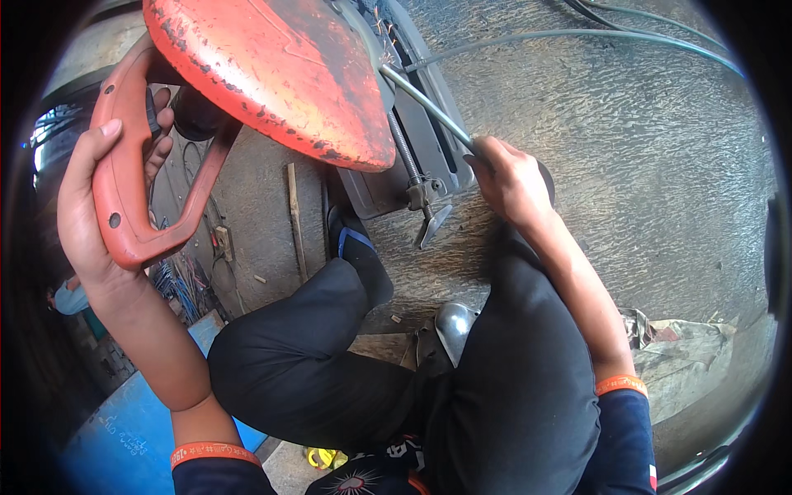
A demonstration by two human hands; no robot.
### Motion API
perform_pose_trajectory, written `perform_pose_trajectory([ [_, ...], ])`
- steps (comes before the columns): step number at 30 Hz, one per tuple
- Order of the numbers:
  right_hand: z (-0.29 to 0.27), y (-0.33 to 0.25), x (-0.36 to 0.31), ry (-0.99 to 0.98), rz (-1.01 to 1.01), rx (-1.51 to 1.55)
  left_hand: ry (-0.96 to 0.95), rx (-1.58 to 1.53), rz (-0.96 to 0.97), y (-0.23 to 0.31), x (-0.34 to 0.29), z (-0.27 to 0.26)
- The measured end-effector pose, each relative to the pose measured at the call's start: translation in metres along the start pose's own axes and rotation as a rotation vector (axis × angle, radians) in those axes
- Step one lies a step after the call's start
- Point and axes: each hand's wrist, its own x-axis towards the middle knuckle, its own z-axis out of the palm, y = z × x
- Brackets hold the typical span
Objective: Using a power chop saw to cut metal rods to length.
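Observation:
A cut-off saw with a scuffed red blade guard (pixel 272 74) fills the upper left, above its dark grey base (pixel 375 194). My left hand (pixel 87 186) is wrapped round the saw's red D-shaped handle (pixel 124 177), its fingers passing through the opening by the black trigger. In my right hand (pixel 513 177) is a thin metal rod (pixel 429 106), which slants up to the guard's right edge. Small orange sparks (pixel 384 31) show beside that edge; the blade itself is hidden. Below the rod lies the saw's threaded vise screw (pixel 404 148) with its crank handle (pixel 433 224).
A long thin pale rod or hose (pixel 569 33) runs from the saw to the upper right. The worn floor (pixel 660 165) spreads to the right. A wooden stick (pixel 295 219) lies left of my sandalled foot (pixel 367 268). A blue panel (pixel 132 429) is at lower left.

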Motion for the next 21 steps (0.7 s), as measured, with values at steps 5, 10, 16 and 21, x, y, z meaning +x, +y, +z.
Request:
perform_pose_trajectory([
  [5,-0.001,-0.002,0.004,0.013,-0.03,-0.084,-0.035,-0.015,-0.025,0.0,0.002,-0.005],
  [10,-0.008,0.015,0.007,-0.189,0.503,0.303,-0.067,-0.027,-0.057,-0.001,0.007,-0.015],
  [16,-0.008,0.011,0.005,-0.287,0.587,0.55,0.041,-0.05,-0.022,0.0,-0.003,0.007],
  [21,-0.005,0.006,0.007,-0.336,0.55,0.528,-0.014,-0.061,-0.013,-0.001,0.001,0.002],
])
